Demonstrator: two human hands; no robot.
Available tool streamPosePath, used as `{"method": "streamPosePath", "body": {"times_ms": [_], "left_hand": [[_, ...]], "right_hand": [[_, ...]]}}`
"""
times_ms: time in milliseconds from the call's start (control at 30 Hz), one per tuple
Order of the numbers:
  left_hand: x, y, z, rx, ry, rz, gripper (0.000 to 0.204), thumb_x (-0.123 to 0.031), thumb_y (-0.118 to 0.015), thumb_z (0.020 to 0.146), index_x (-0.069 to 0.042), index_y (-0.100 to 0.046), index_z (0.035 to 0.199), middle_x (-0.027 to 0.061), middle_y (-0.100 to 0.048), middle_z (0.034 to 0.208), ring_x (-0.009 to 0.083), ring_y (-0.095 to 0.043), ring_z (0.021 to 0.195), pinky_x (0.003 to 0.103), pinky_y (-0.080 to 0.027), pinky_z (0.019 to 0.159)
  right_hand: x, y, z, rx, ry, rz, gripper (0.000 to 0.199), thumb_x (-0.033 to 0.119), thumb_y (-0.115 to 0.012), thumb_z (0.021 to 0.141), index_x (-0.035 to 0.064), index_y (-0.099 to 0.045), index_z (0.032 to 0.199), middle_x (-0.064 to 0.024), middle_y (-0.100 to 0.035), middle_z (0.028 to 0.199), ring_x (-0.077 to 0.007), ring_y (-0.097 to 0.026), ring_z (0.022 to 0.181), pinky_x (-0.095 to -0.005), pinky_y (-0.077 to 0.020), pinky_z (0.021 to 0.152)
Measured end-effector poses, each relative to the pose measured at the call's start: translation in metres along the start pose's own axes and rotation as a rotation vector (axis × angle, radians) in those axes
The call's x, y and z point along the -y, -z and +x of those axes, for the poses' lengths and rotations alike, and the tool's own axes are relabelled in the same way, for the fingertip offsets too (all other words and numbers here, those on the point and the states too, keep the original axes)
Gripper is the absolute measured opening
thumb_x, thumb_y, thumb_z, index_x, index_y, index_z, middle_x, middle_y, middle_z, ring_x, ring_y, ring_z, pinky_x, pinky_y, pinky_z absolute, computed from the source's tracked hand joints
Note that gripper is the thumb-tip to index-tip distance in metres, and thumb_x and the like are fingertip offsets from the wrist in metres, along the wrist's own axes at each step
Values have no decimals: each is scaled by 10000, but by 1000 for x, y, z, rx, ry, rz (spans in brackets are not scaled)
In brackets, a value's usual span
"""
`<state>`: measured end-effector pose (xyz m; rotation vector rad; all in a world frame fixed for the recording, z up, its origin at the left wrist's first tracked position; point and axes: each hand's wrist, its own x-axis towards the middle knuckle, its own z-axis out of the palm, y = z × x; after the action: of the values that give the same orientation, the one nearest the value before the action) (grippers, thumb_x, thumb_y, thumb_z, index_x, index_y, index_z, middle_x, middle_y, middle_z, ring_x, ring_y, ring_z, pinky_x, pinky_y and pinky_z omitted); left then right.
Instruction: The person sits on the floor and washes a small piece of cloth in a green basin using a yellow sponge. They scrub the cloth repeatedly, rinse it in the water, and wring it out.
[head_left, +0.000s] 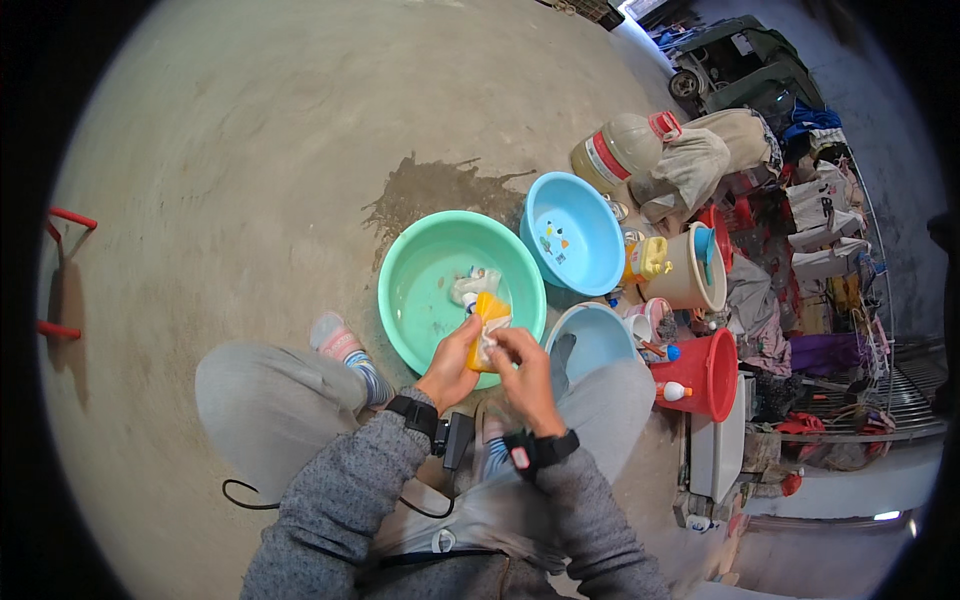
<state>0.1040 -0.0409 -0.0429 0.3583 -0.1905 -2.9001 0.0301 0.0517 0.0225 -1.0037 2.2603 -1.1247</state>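
Both my hands are over the near edge of a green basin (395,318) on the floor. My left hand (452,356) grips a small yellow and white thing (488,308); whether it is cloth or a packet I cannot tell. On its right side, the closed fingers of my right hand (524,370) pinch the white part. Behind it, a crumpled whitish piece (470,285) with a little dark blue lies in the basin.
A blue basin (545,205) and a pale blue basin (590,318) stand to the right. Beyond them are a large jug (625,145), a yellow bottle (645,260), a beige bucket (690,268) and a red bucket (712,375). Wet floor (430,190) spreads behind the green basin.
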Motion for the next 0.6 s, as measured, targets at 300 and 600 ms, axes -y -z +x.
{"method": "streamPosePath", "body": {"times_ms": [300,600], "left_hand": [[-13,-12,-6,-36,-43,-34,382,-282,-346,1034,-49,-422,1328,71,-542,1233,186,-531,1144,361,-419,991],[-6,-5,16,-52,16,-13,430,-334,-355,1027,-63,-403,1356,70,-517,1302,200,-507,1197,372,-387,1038]], "right_hand": [[-2,2,27,185,85,-30,150,25,-599,859,-26,-595,1001,-72,-596,919,-118,-555,814,-264,-462,711],[2,16,45,68,167,11,171,17,-593,847,-8,-605,1016,-142,-596,919,-227,-601,792,-307,-472,690]]}}
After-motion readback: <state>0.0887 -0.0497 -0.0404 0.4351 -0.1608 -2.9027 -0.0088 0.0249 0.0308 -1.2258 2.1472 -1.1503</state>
